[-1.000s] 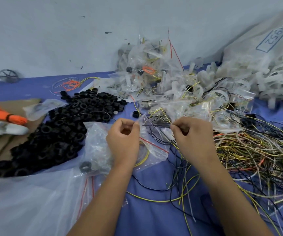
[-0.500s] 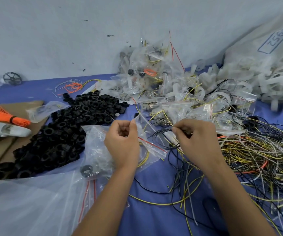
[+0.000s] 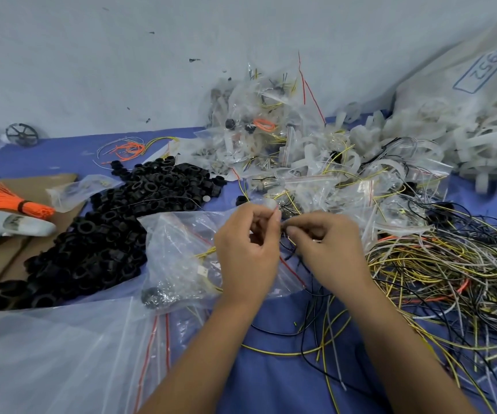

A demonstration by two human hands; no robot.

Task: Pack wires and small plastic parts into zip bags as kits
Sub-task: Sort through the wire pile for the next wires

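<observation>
Head view: left hand (image 3: pixel 248 249) pinches the mouth of a clear zip bag (image 3: pixel 181 258) at desk (image 3: pixel 271 383) centre. Right hand (image 3: pixel 327 246) pinches thin wires (image 3: pixel 289 243) just beside it. Loose wire pile (image 3: pixel 450 270) toward right edge, black plastic rings (image 3: pixel 106 231) left, packed bags (image 3: pixel 286 156) at back.
</observation>
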